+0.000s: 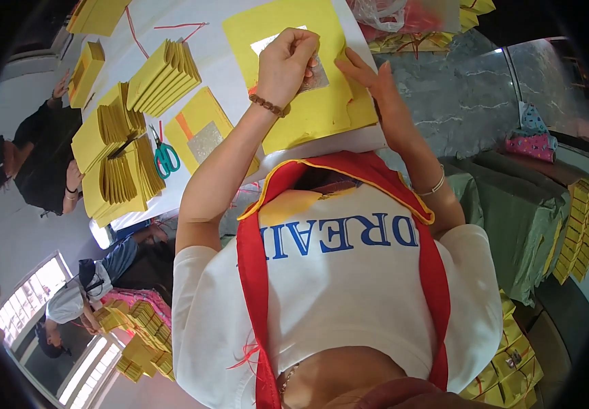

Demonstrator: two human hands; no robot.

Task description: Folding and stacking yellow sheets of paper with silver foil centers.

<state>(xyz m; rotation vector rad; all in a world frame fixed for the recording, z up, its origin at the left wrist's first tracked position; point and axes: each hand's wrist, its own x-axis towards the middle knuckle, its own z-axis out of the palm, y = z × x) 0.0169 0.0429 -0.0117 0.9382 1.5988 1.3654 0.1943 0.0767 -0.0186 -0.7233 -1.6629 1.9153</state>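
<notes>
fingers of left hand (286,63) pinch silver foil square (311,76) on yellow sheet (308,88); right hand (369,78) fingers together, flat

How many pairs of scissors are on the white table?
1. The green-handled scissors lie on the white table, between the fanned stacks of yellow paper and a yellow sheet with a silver square. Others may be hidden under the stacks.

Bright, even daylight; colours saturated. Light source: windows (49,300) at lower left, blown out white. Mild glare on white table (233,68) at upper centre and on silver foil square (205,141). Shadows soft, faint. Strong fisheye bend toward rim; black vignette rings frame. Centre sharp; edges softer, slightly smeared.
</notes>
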